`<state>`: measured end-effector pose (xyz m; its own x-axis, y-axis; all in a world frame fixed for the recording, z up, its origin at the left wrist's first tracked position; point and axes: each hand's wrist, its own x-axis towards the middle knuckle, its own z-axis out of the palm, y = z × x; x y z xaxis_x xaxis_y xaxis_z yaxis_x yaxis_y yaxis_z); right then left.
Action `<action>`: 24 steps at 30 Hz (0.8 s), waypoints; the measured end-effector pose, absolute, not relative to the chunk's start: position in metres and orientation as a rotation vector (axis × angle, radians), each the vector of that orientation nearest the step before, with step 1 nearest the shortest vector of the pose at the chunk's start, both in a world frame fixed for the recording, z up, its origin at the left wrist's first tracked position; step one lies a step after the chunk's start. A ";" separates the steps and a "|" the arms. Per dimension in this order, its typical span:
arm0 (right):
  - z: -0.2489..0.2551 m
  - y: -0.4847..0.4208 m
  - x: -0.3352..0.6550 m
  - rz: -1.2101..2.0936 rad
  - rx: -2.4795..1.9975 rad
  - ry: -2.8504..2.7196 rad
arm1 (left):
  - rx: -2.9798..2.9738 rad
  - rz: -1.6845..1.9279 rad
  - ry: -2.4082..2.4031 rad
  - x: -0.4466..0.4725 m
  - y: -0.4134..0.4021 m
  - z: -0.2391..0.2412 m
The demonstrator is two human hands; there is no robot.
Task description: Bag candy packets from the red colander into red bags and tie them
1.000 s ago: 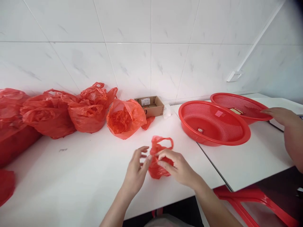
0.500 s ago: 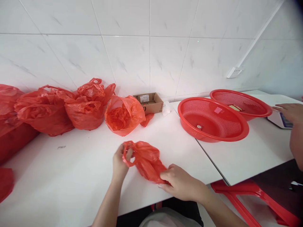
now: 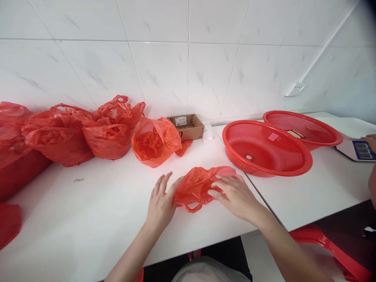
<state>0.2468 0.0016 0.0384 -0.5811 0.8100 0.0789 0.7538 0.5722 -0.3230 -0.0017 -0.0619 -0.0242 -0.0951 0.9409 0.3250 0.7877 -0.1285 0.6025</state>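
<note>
A crumpled red plastic bag lies on the white table in front of me. My left hand rests at its left end with fingers stretched out, the thumb touching the plastic. My right hand lies flat on the bag's right part, fingers spread and pressing it onto the table.
Several filled red bags line the tiled wall at left; an open one sits beside a small cardboard box. Two red mesh baskets stand at right. Another person's hand reaches a white scale. A red stool stands below.
The bag has moved right and been spread flat on the table. My left hand let go of its handle and opened; my right hand moved up onto the bag.
</note>
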 end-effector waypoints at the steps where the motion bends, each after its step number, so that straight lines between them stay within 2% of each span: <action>1: 0.035 0.000 0.239 0.362 -1.284 -2.565 | 1.855 1.059 1.823 0.004 -0.059 -0.022; 7: 0.007 0.000 0.211 0.417 -1.251 -2.655 | 1.226 1.252 1.538 0.016 -0.041 -0.013; 10: 0.004 0.003 0.226 0.552 -1.209 -2.774 | 0.861 1.387 1.402 -0.004 -0.037 -0.009; 15: 0.039 0.003 0.265 0.960 -1.107 -2.737 | 0.311 1.618 1.263 -0.029 -0.044 -0.009; 17: 0.058 0.008 0.282 1.013 -1.008 -2.577 | 0.192 1.622 1.208 -0.027 -0.051 -0.008; 19: 0.071 0.020 0.301 0.784 -1.114 -2.396 | 0.131 1.605 1.156 -0.021 -0.059 -0.005; 22: 0.070 0.045 0.330 0.271 -1.586 -2.285 | 0.046 1.630 1.030 -0.018 -0.072 0.000; 24: 0.061 0.056 0.343 0.124 -1.894 -2.343 | 0.007 1.660 0.979 -0.020 -0.082 0.001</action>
